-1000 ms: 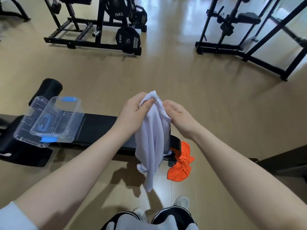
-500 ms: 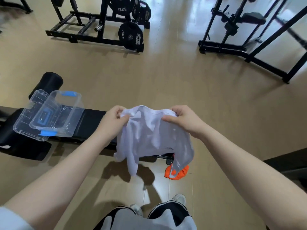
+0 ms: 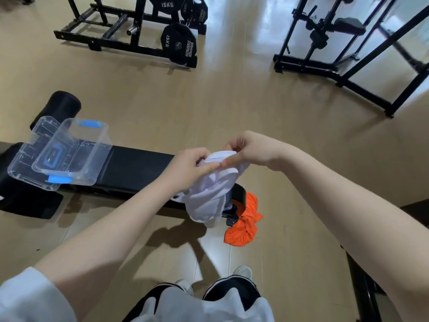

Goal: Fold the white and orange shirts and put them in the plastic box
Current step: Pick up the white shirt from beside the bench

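Observation:
Both hands hold the white shirt in the air above the right end of the black bench. My left hand grips its upper left part and my right hand pinches the top edge, the fingertips almost touching. The cloth hangs bunched below them. The orange shirt lies crumpled at the bench's right end, partly hanging toward the floor. The clear plastic box with blue clips sits open on the bench at the left, its lid tucked beneath it.
A black roller pad stands behind the box. A weight rack with 15 kg plates is at the far centre, black machine frames at the far right. My shoes are on the wooden floor below.
The shirt, spread wide between my hands half a second ago, is now gathered as my hands came together. Both hands shifted to the right.

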Demonstrator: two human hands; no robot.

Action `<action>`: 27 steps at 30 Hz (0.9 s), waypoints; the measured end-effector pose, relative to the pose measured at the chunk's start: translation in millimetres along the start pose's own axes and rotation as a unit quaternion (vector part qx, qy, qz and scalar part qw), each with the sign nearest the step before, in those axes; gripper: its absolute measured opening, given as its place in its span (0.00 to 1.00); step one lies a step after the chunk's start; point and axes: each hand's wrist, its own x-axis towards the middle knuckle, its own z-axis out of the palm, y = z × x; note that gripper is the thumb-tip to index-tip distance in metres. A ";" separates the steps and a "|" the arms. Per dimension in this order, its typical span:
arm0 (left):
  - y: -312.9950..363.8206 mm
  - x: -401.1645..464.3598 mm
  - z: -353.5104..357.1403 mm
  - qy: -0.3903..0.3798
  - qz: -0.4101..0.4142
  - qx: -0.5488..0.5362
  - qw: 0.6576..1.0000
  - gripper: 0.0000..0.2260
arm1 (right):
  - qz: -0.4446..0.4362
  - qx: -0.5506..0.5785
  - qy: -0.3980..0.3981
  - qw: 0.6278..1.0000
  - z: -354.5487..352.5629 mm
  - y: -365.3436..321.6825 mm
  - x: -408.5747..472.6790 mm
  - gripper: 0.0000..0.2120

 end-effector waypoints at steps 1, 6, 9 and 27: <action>0.7 -0.9 -1.7 0.003 -0.010 -0.030 0.999 0.10 | 0.007 -0.031 0.006 0.999 -1.8 5.4 -1.3 0.12; -3.3 -5.7 -11.8 -0.020 -0.045 -0.170 0.984 0.07 | 0.015 0.059 0.111 0.992 -7.3 31.9 -11.8 0.07; 5.7 -6.7 -9.9 -0.099 -0.052 -0.167 0.980 0.08 | -0.039 0.195 0.155 0.968 0.3 22.9 -14.0 0.11; 70.3 14.3 14.4 0.102 0.046 -0.221 0.969 0.07 | -0.100 0.128 0.031 0.986 5.6 69.0 5.2 0.07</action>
